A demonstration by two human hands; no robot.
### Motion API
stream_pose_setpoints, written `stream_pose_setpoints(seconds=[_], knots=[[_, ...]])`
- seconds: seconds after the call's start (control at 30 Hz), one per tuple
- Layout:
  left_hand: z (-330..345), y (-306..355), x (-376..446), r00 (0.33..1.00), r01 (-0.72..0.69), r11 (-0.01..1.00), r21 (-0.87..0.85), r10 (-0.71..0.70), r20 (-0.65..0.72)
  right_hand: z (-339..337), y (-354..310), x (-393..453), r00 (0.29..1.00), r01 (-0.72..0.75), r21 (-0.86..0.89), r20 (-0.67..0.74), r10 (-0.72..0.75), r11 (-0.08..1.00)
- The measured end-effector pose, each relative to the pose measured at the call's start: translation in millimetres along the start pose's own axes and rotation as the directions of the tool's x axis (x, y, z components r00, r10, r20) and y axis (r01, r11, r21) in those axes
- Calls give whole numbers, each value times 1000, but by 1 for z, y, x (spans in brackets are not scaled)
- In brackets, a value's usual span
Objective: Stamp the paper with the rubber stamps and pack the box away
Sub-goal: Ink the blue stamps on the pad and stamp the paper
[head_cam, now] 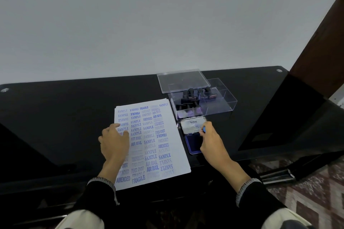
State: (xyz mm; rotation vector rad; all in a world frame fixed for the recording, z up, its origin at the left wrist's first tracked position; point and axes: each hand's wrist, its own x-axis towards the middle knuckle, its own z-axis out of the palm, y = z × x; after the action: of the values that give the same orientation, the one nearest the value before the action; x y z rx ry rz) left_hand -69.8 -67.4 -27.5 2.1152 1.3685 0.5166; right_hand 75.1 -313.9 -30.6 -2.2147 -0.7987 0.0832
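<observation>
Black glossy table [65, 117] carries everything here. A white paper [158, 145], covered in blue stamped words such as SAMPLE, FRAGILE, AIR MAIL and AMENDED, lies near the front edge. The left hand [114, 141] rests flat on the paper's left side, fingers relaxed and spread, gripping nothing. Just right of the paper sits an open ink pad [193, 143], its silver lid [192, 126] folded back toward the wall and showing the Artline label. The right hand [212, 141] hovers over the pad with its fingers curled, pinching a small blue-tipped thing [204, 129] at the lid's near edge; what this thing is cannot be told. Beyond the pad stands a clear plastic box [223, 102] holding several black-handled stamps [189, 96] in its left part. The box's clear cover [183, 80] leans on its far rim. Both wrists wear dark sleeves [260, 201] with patterned cuffs.
</observation>
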Motion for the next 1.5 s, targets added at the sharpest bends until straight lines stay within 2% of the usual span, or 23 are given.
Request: stream_pose_setpoints(seconds=[0.17,0.33,0.57,0.93,1.3,1.5], knots=[[2,-5,2,1000,-21,982,-189,17,-22,-9,-3,1,998,-15,75,66,10,997],[-2,-4,1,999,7,949,-316,-21,-40,-14,0,10,994,-8,74,110,0,997],[-2,-4,2,998,-14,954,-301,-6,-67,-15,1,19,982,-77,64,178,65,995],[-8,-14,2,997,-51,961,-273,36,-61,2,5,-8,999,-32,44,-32,34,999],[-8,-29,0,987,-160,947,-277,150,-57,-13,-1,14,991,-41,89,132,29,995],[-6,-31,-3,985,-173,948,-268,161,-67,-7,0,3,997,-38,93,72,31,995]])
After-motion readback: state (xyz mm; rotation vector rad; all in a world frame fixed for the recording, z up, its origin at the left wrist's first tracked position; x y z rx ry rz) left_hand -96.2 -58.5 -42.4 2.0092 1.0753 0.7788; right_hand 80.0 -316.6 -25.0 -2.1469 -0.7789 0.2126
